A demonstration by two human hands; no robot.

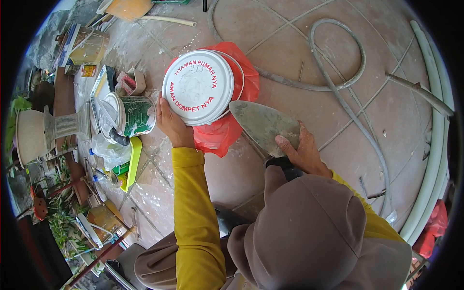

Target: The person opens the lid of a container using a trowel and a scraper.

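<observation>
Seemingly, a trowel (268, 126) is being set to the rim of a white-lidded bucket (199, 88), well in from the plant-lined edge of the tiled floor (285, 59). The bucket is clasped by the left hand (172, 123), the blade pinched by the right hand (308, 152); steady bracing appears called for.

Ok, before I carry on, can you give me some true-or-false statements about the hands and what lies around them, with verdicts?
1. The right hand holds a pointed, grey metal trowel. True.
2. The left hand is at the edge of a round white lid with red lettering. True.
3. The plastic behind that lid is blue. False: it is a red plastic bag.
4. The trowel's tip points away from the lid. False: it points toward it.
5. A grey flexible hose lies looped on the brownish tiled floor. True.
</observation>
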